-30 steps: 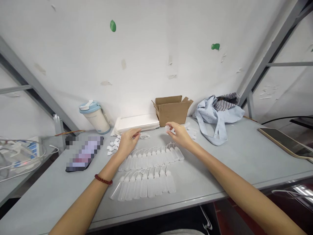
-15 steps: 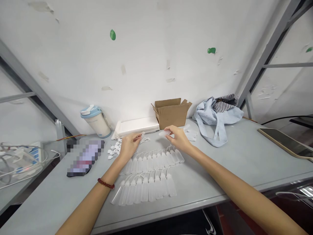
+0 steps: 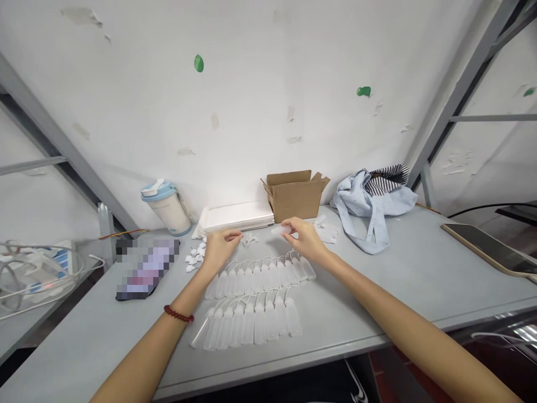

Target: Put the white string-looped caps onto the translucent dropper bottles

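My right hand (image 3: 305,239) pinches a small clear plastic bottle (image 3: 280,229), held sideways just above the table. My left hand (image 3: 220,247) is closed on a small white cap with a thin loop, close to a few loose loops (image 3: 250,240) lying on the table. Below both hands lie two rows of several clear squeeze bottles with looped caps: the far row (image 3: 262,273) and the near row (image 3: 247,324). A little heap of white caps (image 3: 193,254) sits left of my left hand.
At the back stand a cardboard box (image 3: 295,193), a stack of white trays (image 3: 235,217) and a blue-lidded cup (image 3: 168,206). A light blue garment (image 3: 371,201) lies at right, a tablet (image 3: 490,251) far right, a blurred dark item (image 3: 145,267) at left.
My right hand drew back from near the box toward the middle, bringing the small bottle closer to my left hand. My left hand barely moved.
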